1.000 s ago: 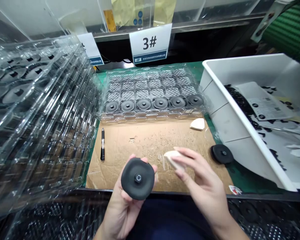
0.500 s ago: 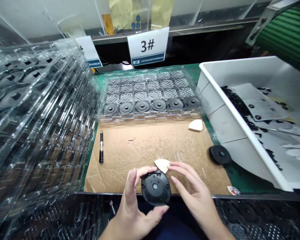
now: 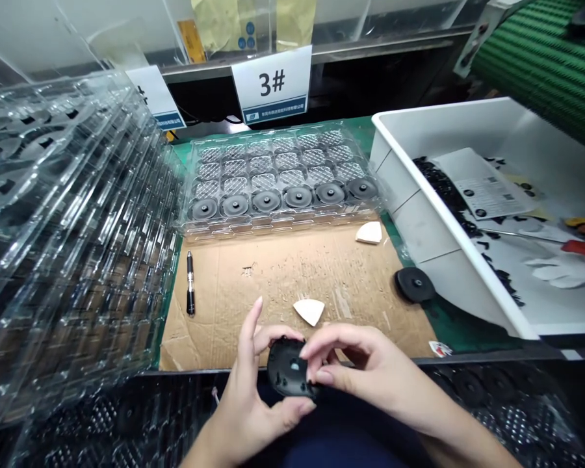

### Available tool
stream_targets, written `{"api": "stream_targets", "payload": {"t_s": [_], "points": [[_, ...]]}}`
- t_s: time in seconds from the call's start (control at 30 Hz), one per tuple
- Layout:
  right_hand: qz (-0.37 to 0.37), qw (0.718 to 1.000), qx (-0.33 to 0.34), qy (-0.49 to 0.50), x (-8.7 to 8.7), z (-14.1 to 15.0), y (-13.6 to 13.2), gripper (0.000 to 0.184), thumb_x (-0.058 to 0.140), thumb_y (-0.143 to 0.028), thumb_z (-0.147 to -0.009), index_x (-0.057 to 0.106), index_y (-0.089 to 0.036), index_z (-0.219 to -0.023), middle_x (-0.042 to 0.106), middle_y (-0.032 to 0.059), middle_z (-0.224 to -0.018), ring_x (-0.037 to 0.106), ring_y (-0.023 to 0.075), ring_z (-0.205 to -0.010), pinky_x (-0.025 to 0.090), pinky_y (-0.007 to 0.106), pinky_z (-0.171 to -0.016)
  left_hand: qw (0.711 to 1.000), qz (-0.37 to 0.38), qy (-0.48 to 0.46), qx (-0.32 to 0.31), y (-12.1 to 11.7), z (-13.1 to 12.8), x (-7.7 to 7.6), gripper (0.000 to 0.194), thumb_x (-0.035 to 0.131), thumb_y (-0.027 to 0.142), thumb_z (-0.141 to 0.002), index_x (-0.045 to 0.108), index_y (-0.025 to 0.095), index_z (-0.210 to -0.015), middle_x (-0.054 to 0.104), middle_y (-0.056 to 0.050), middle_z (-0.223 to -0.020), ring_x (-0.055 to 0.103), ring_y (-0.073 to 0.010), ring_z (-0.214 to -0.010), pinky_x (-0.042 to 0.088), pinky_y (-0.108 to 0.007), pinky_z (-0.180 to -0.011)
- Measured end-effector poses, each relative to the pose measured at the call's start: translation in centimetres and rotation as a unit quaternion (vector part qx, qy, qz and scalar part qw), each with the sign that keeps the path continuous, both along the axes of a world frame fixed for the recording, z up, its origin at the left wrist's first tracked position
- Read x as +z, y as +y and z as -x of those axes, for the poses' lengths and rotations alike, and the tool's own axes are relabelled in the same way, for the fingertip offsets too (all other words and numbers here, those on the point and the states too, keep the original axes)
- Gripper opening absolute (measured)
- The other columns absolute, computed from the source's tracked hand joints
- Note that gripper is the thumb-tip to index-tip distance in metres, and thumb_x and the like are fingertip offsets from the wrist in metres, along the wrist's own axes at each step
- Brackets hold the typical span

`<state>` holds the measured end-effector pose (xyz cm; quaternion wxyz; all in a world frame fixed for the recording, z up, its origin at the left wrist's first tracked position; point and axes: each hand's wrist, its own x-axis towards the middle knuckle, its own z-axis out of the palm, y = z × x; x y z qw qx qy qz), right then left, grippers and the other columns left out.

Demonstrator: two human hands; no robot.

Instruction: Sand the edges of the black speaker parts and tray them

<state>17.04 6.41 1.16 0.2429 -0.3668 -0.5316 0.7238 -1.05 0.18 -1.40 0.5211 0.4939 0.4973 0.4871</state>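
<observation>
My left hand [image 3: 251,396] grips a black, rounded disc-shaped plastic part [image 3: 283,372] between its thumb below and a finger along the top edge. Small pegs show around the part's rim, with a pale spot near its middle. My right hand [image 3: 370,367] has its thumb and fingers pinched at the part's right edge, covering that side. Whether a small piece is between those fingertips I cannot see. Just beyond the hands, a white wedge-shaped piece [image 3: 310,311] lies on the cardboard sheet [image 3: 229,331].
A clear tray [image 3: 273,224] at the back has black discs in its front row. Stacked clear trays [image 3: 102,240] rise on the left. A pen [image 3: 190,283], another white wedge [image 3: 369,232] and more black discs [image 3: 414,285] lie around. A white bin [image 3: 448,250] stands right.
My right hand has left the white wedge and moved onto the part's right edge. The part has turned and tilted in my left hand. The whole view has shifted slightly.
</observation>
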Motion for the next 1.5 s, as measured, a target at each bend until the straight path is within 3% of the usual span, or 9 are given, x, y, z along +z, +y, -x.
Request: {"api": "stream_targets", "payload": {"t_s": [0.23, 0.37, 0.47, 0.6, 0.73, 0.93, 1.2, 1.3, 1.5], "points": [[0.179, 0.975, 0.066, 0.115, 0.4, 0.6, 1.1, 0.014, 0.071, -0.011, -0.07, 0.07, -0.019, -0.081, 0.067, -0.0048, -0.069, 0.061, 0.0037, -0.063, 0.045, 0.014, -0.062, 0.982, 0.12, -0.046, -0.141, 0.4, 0.5, 0.9, 0.099, 0.063, 0.056, -0.067, 0.003, 0.029, -0.14, 0.059, -0.007, -0.106, 0.054, -0.0262, -0.102, 0.032, -0.039, -0.096], [0.221, 0.962, 0.073, 0.143, -0.1, 0.3, 0.8, 0.011, 0.075, -0.013, -0.067, 0.066, -0.014, -0.072, 0.066, -0.0024, -0.07, 0.061, 0.0047, -0.065, 0.046, 0.015, -0.065, 0.977, 0.131, -0.059, -0.16, 0.6, 0.1, 0.7, 0.107, 0.071, 0.056, -0.058, 0.003, 0.034, -0.138, 0.06, -0.002, -0.1, 0.056, -0.0237, -0.098, 0.03, -0.041, -0.096], [0.223, 0.965, 0.046, 0.132, -0.6, -0.3, 0.0, 0.012, 0.075, -0.017, -0.068, 0.064, -0.014, -0.069, 0.065, -0.0019, -0.069, 0.06, 0.0053, -0.065, 0.046, 0.017, -0.065, 0.982, 0.108, -0.037, -0.153, 0.6, -0.1, 0.3, 0.101, 0.072, 0.052, -0.061, 0.007, 0.039, -0.137, 0.061, 0.0, -0.103, 0.056, -0.0217, -0.097, 0.033, -0.04, -0.095], [0.135, 0.986, -0.061, 0.073, -1.2, -1.0, -1.1, 0.012, 0.076, -0.025, -0.068, 0.067, -0.017, -0.069, 0.063, -0.002, -0.067, 0.057, 0.0073, -0.064, 0.044, 0.018, -0.063, 0.989, 0.068, -0.012, -0.131, 0.8, -0.3, -0.1, 0.09, 0.072, 0.04, -0.066, 0.015, 0.042, -0.135, 0.058, 0.0, -0.113, 0.055, -0.0196, -0.104, 0.039, -0.035, -0.094], [0.013, 0.988, -0.155, 0.017, -1.5, -1.4, -1.6, 0.009, 0.069, -0.029, -0.075, 0.067, -0.02, -0.077, 0.063, -0.0002, -0.07, 0.056, 0.0099, -0.063, 0.044, 0.02, -0.058, 0.997, 0.004, -0.003, -0.078, 1.0, -0.7, -0.2, 0.084, 0.072, 0.024, -0.07, 0.021, 0.039, -0.135, 0.054, -0.003, -0.122, 0.052, -0.0175, -0.114, 0.044, -0.027, -0.094], [-0.16, 0.978, -0.126, -0.037, -0.6, -1.4, -1.7, 0.011, 0.061, -0.015, -0.08, 0.067, -0.022, -0.086, 0.066, 0.0025, -0.081, 0.059, 0.0143, -0.077, 0.047, 0.026, -0.069, 0.993, -0.1, 0.063, -0.018, 1.2, -1.4, 0.2, 0.093, 0.067, 0.005, -0.07, 0.013, 0.035, -0.139, 0.052, -0.007, -0.125, 0.055, -0.0189, -0.112, 0.051, -0.03, -0.091], [-0.148, 0.976, -0.14, -0.076, 0.1, -1.2, -1.4, 0.009, 0.063, -0.015, -0.078, 0.068, -0.021, -0.082, 0.066, -0.0003, -0.076, 0.063, 0.0105, -0.069, 0.05, 0.019, -0.065, 0.944, -0.266, 0.198, 0.005, 1.9, -1.8, 0.2, 0.099, 0.067, -0.006, -0.063, 0.013, 0.026, -0.14, 0.056, -0.006, -0.117, 0.058, -0.0197, -0.109, 0.052, -0.038, -0.094], [-0.148, 0.974, -0.14, -0.102, 0.1, -1.2, -1.5, 0.009, 0.063, -0.015, -0.078, 0.068, -0.021, -0.082, 0.068, -0.0006, -0.078, 0.064, 0.0105, -0.072, 0.05, 0.019, -0.067, 0.917, -0.314, 0.244, 0.019, 1.9, -1.7, 0.0, 0.099, 0.069, -0.003, -0.062, 0.017, 0.029, -0.139, 0.057, -0.006, -0.12, 0.058, -0.0227, -0.11, 0.052, -0.043, -0.092], [-0.127, 0.974, -0.161, -0.098, -0.2, -0.9, -1.8, 0.011, 0.058, -0.009, -0.075, 0.058, -0.02, -0.071, 0.064, -0.0026, -0.069, 0.063, 0.0106, -0.068, 0.05, 0.02, -0.066, 0.915, -0.301, 0.27, 0.008, 1.1, -1.5, -0.5, 0.088, 0.065, -0.001, -0.068, 0.025, 0.038, -0.136, 0.053, -0.009, -0.131, 0.055, -0.0286, -0.115, 0.055, -0.049, -0.088]]}}
